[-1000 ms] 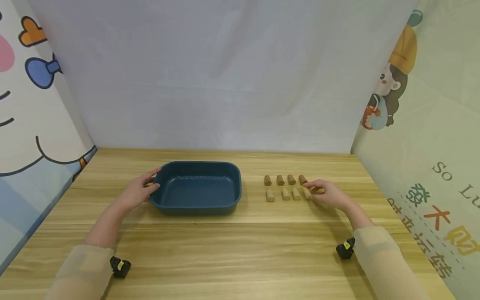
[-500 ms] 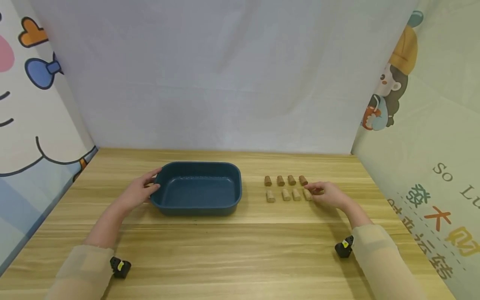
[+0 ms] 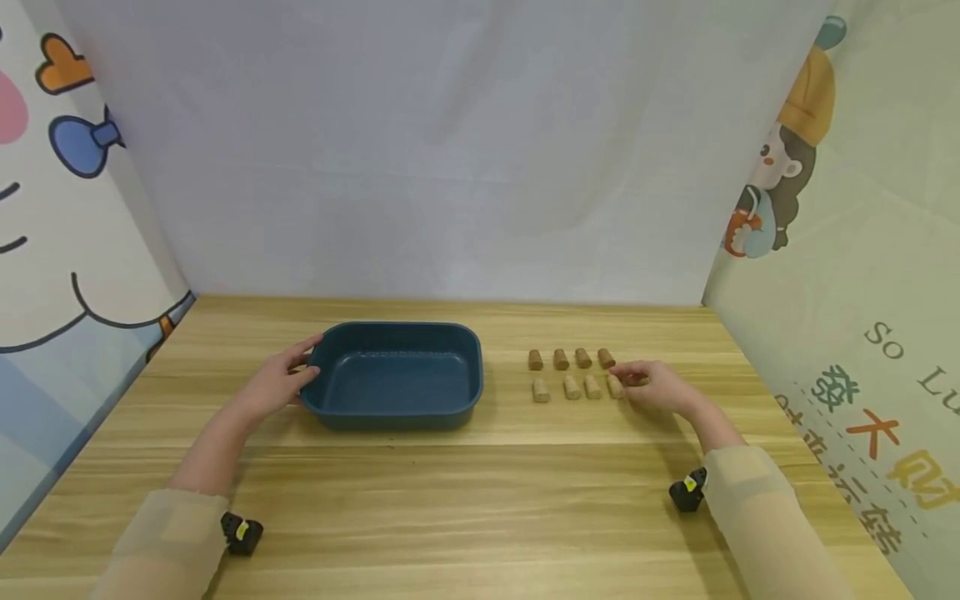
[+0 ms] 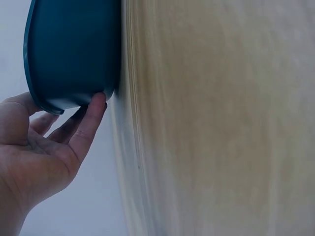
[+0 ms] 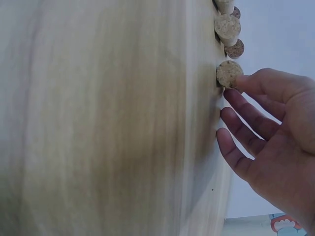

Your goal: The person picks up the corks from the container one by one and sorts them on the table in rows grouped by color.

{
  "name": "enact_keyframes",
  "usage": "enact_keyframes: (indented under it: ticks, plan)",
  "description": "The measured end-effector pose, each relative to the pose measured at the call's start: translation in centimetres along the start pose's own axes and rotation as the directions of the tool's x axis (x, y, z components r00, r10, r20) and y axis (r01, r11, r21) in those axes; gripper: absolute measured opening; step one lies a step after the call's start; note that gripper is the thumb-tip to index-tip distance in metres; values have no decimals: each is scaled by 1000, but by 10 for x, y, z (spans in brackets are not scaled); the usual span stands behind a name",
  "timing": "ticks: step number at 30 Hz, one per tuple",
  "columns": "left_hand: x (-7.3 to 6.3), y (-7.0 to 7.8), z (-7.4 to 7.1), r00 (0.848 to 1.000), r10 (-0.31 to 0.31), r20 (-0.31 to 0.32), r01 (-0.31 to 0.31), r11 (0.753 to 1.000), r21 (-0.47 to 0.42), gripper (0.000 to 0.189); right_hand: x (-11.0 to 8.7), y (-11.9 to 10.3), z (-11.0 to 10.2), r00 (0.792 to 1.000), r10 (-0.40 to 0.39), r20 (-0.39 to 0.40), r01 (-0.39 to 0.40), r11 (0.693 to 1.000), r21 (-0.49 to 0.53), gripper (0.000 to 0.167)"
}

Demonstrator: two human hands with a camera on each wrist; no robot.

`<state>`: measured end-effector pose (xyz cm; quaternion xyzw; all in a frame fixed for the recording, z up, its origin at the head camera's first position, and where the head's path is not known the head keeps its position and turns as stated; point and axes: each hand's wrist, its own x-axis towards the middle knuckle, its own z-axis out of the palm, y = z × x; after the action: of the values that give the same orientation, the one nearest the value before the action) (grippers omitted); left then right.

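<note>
A dark blue rectangular basin (image 3: 393, 421) sits left of centre on the wooden table. My left hand (image 3: 272, 385) grips its left end, thumb at the rim and other fingers against the outer wall; the left wrist view also shows this hand (image 4: 49, 152) below the basin's side (image 4: 74, 54). My right hand (image 3: 660, 389) pinches the rightmost light cork stopper (image 3: 616, 387), which lies on the table. In the right wrist view the thumb touches this stopper's round end (image 5: 229, 73); the index fingertip is partly hidden. The other right fingers are spread near the tabletop.
Several darker brown corks form a back row, including one cork (image 3: 561, 360) near its middle. In front lie more light corks, the leftmost cork (image 3: 541, 391) set slightly apart. A white curtain (image 3: 450, 167) stands behind the table (image 3: 450, 517), with printed cloths at both sides.
My right thumb and index finger have drawn together at the rightmost light cork, which has shifted very slightly right. My left hand and the basin have stayed put.
</note>
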<state>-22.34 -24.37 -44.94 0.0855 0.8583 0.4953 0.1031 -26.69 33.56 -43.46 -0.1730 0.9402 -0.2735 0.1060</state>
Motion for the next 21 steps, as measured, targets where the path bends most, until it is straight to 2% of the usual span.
enact_keyframes:
  ticks: [13,21]
  plan:
    - [2,0,-5,1000,-15,19,15,1000,-8,61,1,-2,2,1000,4,-5,-4,1000,22,41]
    - [1,4,-6,999,-13,30,15,998,-63,63,0,-6,0,1000,-22,1,22,1000,23,42]
